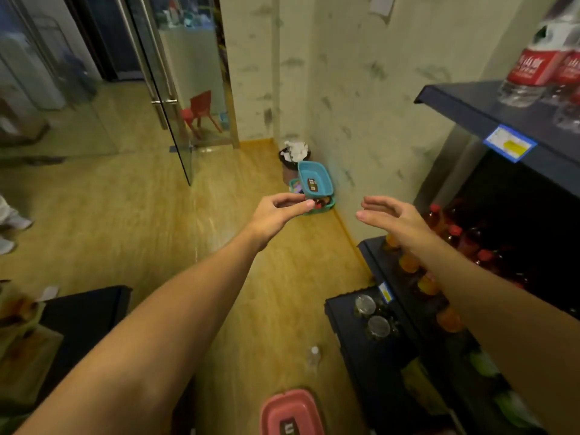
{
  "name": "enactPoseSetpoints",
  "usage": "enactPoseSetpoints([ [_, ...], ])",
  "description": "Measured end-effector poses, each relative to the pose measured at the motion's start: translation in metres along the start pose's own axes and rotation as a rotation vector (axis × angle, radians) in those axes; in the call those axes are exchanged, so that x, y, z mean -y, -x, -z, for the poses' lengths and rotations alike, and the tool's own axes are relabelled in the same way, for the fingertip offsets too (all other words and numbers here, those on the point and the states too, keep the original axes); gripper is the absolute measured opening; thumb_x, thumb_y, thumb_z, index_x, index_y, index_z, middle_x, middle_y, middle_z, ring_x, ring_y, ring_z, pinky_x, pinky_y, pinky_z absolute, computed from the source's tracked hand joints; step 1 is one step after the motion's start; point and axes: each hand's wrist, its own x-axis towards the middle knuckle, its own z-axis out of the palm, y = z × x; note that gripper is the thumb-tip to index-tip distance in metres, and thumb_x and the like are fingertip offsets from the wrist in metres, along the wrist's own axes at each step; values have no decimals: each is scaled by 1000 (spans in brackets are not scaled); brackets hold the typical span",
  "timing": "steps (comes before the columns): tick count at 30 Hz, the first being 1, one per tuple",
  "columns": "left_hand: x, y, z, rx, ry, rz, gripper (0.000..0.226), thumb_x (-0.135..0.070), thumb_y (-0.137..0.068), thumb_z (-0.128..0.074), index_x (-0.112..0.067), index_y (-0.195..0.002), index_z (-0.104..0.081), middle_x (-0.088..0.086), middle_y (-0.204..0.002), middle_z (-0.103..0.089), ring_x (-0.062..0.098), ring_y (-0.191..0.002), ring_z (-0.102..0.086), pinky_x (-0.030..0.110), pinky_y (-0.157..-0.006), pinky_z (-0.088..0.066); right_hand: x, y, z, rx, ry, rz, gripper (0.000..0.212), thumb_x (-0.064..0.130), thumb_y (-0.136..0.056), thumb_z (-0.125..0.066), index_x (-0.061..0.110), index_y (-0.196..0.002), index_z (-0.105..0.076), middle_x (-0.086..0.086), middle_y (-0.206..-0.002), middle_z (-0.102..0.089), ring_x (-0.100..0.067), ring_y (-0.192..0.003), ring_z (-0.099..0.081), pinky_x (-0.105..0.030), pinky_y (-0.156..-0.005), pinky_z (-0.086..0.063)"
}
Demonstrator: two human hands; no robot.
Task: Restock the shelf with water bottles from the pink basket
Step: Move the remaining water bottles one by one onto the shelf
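The pink basket (290, 412) sits on the wooden floor at the bottom edge, and no bottles show inside it. One clear water bottle (313, 356) stands on the floor just beyond it. Water bottles with red labels (530, 62) stand on the dark upper shelf (464, 108) at top right. My left hand (281, 211) is stretched forward in mid-air, fingers loosely curled, holding nothing. Beside it, my right hand (392, 215) reaches forward with straight fingers, also holding nothing, in front of the lower shelves.
Lower shelves (376, 346) hold orange, red and green drinks. Stacked teal baskets (314, 183) and a bin with white rubbish (293, 153) sit in the far corner. A glass door (169, 98) stands at left, a dark counter (88, 309) at lower left, someone's shoes (12, 221) at the left edge.
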Motion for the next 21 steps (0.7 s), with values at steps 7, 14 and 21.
enactPoseSetpoints([
  [7, 128, -4, 1, 1, -70, 269, 70, -49, -65, -93, -19, -126, -74, -1, -121, -76, 9, -114, -70, 25, -100, -50, -121, 4, -42, 70, -28, -249, 85, 44, -56, -89, 13, -131, -64, -3, -129, -67, -15, -120, -63, -35, -102, -52],
  [14, 296, 2, -6, -20, -48, 487, 54, -31, -80, -87, -15, -129, -71, -1, -126, -72, 8, -115, -66, 5, -80, -46, -274, 24, -84, 150, -16, -467, 66, 46, -55, -88, 28, -116, -69, 13, -116, -71, -2, -109, -64, -14, -81, -53],
  [21, 483, 17, -14, -48, -74, 615, 59, -30, -82, -85, -14, -136, -67, -4, -130, -68, 9, -119, -62, 5, -79, -44, -463, 37, -113, 165, 39, -680, 72, 54, -49, -91, 38, -113, -64, 7, -122, -65, -15, -113, -62, -40, -97, -53],
])
